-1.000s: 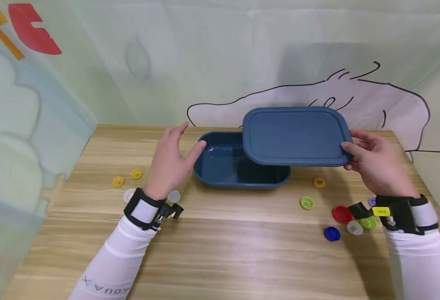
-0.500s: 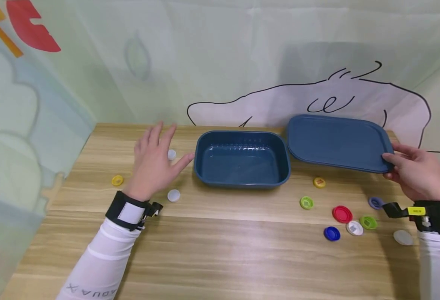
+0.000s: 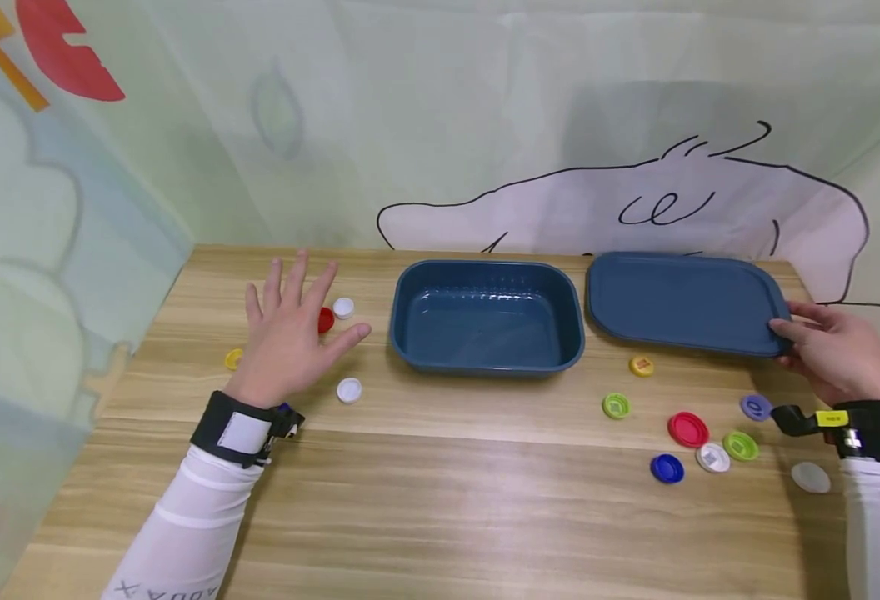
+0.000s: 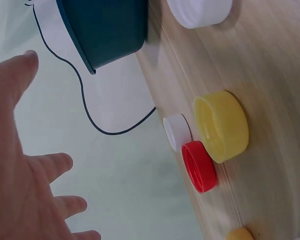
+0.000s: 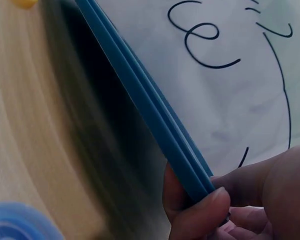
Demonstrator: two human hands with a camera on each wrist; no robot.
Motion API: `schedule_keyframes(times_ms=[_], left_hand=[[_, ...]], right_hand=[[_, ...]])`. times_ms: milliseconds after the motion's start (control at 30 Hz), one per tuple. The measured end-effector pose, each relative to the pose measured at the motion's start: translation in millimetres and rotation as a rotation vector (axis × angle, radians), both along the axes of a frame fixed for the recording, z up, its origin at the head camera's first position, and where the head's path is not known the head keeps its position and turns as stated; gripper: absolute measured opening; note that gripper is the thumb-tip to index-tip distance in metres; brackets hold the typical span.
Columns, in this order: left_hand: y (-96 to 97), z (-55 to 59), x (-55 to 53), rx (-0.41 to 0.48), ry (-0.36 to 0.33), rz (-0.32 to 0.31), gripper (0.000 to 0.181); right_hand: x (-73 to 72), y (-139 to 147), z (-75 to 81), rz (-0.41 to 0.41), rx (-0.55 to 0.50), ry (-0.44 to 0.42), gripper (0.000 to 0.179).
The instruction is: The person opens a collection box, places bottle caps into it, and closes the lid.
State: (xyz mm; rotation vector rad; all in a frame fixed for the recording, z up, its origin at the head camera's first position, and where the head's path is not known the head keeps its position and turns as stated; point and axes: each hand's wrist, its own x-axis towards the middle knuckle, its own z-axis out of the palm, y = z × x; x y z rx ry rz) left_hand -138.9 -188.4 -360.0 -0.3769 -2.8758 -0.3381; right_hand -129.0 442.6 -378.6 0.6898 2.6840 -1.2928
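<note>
My right hand (image 3: 841,350) pinches the right end of a dark blue lid (image 3: 687,302), thumb on top and fingers below. In the right wrist view the lid (image 5: 150,110) shows edge-on, close over the table with its shadow beside it. Left of the lid stands the matching dark blue box (image 3: 485,321), uncovered, nothing inside. My left hand (image 3: 282,342) hovers over the table left of the box, fingers spread and holding nothing. Near it lie bottle caps: a red cap (image 4: 199,166), a yellow cap (image 4: 221,126) and a white cap (image 4: 177,131).
Several more caps lie at the right, among them a yellow cap (image 3: 641,366), a green cap (image 3: 616,406), a red cap (image 3: 688,429) and a blue cap (image 3: 667,468). A printed cloth (image 3: 440,125) hangs behind the wooden table (image 3: 485,517).
My right hand has carried the lid from over the box to the right and lowered it toward the table. My left hand has drawn away leftward, its fingers spreading.
</note>
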Motion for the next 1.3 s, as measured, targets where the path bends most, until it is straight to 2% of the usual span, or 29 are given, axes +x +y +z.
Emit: schedule_keyframes(times_ms=[100, 233, 467, 567, 867, 1300], left_hand=[[-0.2, 0.4, 0.4, -0.015, -0.003, 0.002, 0.088], [0.7, 1.1, 0.5, -0.016, -0.002, 0.002, 0.089], [1.3, 1.4, 1.0, -0.014, -0.002, 0.0, 0.088], [1.0, 0.6, 1.7, -0.012, -0.001, 0.0, 0.089], [1.3, 0.1, 3.6, -0.015, -0.006, -0.007, 0.089], [0.4, 1.7, 5.3, -0.026, -0.013, -0.004, 0.089]], right_hand=[[-1.1, 2, -4.4, -0.003, 0.01, -0.015, 0.067], [-2.5, 8, -9.6, 0.033, 0.058, -0.026, 0.069], [-1.3, 7, -8.9, 0.11, 0.343, -0.088, 0.069], [-1.1, 5, -6.9, 0.13, 0.404, -0.101, 0.064], [-2.0, 0, -5.0, 0.133, 0.448, -0.134, 0.053], [-3.6, -1, -3.9, 0.131, 0.456, -0.149, 0.053]])
